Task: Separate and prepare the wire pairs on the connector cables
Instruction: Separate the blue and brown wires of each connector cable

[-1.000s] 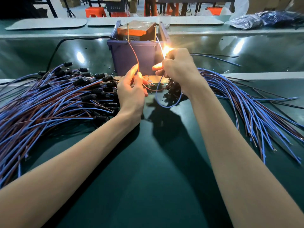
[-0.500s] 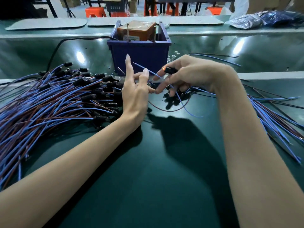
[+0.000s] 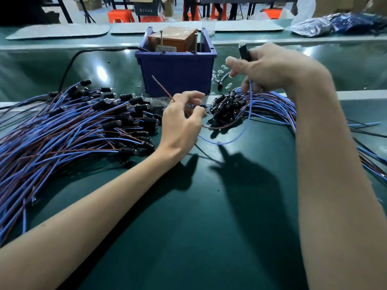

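Your left hand [image 3: 180, 124] pinches the thin brown wire [image 3: 162, 87]; right hand [image 3: 276, 68] clamps the black cylindrical connector [image 3: 243, 51]; wires look limp, light; grip near the ends.

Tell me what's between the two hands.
Head view: a heap of black connectors, plus one brown wire and one blue wire looping across the gap.

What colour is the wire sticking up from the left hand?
Brown. The wire rises from the left hand; it shows in the head view.
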